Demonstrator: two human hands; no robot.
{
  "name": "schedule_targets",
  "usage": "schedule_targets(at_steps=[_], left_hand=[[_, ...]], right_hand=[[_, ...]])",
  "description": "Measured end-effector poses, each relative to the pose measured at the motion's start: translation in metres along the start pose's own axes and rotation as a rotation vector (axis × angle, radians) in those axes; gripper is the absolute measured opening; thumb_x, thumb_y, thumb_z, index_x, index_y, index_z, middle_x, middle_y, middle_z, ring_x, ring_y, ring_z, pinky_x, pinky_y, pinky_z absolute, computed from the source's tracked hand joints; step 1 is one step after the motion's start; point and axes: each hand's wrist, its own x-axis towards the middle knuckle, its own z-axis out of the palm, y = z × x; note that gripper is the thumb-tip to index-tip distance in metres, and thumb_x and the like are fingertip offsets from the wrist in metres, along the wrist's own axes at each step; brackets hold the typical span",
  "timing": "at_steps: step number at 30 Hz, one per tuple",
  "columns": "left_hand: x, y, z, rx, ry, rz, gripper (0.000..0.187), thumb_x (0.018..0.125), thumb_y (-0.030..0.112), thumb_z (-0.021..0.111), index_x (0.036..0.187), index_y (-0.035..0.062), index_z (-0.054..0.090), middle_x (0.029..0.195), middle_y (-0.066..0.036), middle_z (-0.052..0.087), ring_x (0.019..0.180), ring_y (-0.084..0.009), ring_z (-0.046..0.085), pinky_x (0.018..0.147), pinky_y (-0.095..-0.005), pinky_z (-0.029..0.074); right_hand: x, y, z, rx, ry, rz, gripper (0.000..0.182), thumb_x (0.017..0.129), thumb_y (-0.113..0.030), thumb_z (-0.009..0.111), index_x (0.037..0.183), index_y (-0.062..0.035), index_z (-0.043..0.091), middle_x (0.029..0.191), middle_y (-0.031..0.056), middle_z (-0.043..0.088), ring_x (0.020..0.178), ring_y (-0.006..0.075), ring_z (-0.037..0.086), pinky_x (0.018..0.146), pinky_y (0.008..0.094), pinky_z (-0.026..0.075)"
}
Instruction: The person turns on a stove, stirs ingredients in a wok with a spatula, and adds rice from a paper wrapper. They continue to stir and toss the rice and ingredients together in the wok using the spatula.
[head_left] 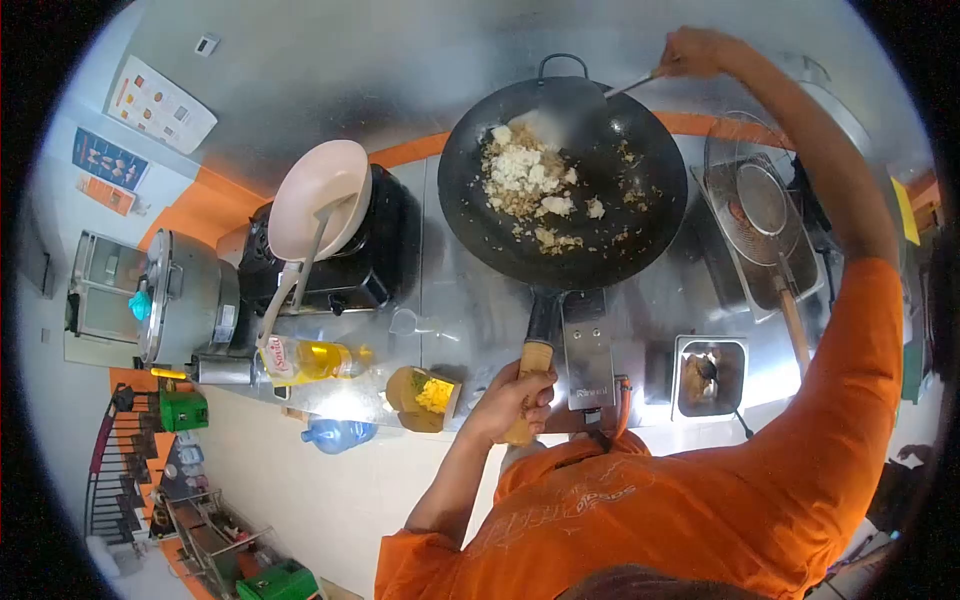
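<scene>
A black wok stands over a burner, with crumbly white and light brown food mostly in its left half. My left hand is closed round the wok's wooden handle at the bottom. At the upper right, my right hand holds the end of a metal utensil. The utensil's head is smeared by motion over the back of the wok. Smaller bits of food lie scattered on the wok's right side.
Left of the wok, a pink pan with a spatula rests on a black stove. Nearer stand an oil bottle and a box of yellow pieces. Strainers and a metal container are at the right; a large pot is far left.
</scene>
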Motion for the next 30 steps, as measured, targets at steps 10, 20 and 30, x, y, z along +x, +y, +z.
schedule_targets(at_steps=[10,20,30], left_hand=[[0.0,0.006,0.008,0.151,0.208,-0.053,0.02,0.088,0.012,0.062,0.102,0.007,0.05,0.068,-0.004,0.047,0.047,-0.0121,0.042,0.041,-0.0275,0.034],[0.062,-0.017,0.022,0.066,0.143,0.092,0.018,0.082,0.005,0.068,0.095,0.0038,0.054,0.063,-0.002,0.05,0.045,-0.0107,0.045,0.038,-0.0255,0.034],[-0.039,-0.025,0.044,0.176,0.257,-0.043,0.005,0.082,0.01,0.059,0.084,0.0137,0.057,0.055,0.006,0.045,0.047,-0.0097,0.049,0.04,-0.0268,0.034]], right_hand=[[0.123,0.017,0.006,-0.144,0.145,-0.351,0.038,0.086,-0.052,0.057,0.093,-0.0185,0.074,0.085,0.0096,0.07,0.083,0.0339,0.065,0.075,0.0496,0.047],[0.035,0.009,-0.011,-0.151,0.09,-0.082,0.036,0.088,-0.054,0.056,0.09,-0.0229,0.075,0.091,0.0066,0.071,0.097,0.0314,0.064,0.09,0.0567,0.04],[-0.095,-0.005,-0.038,-0.399,0.035,0.153,0.031,0.086,-0.046,0.059,0.081,-0.02,0.074,0.077,0.0069,0.069,0.076,0.0308,0.063,0.079,0.0512,0.042]])
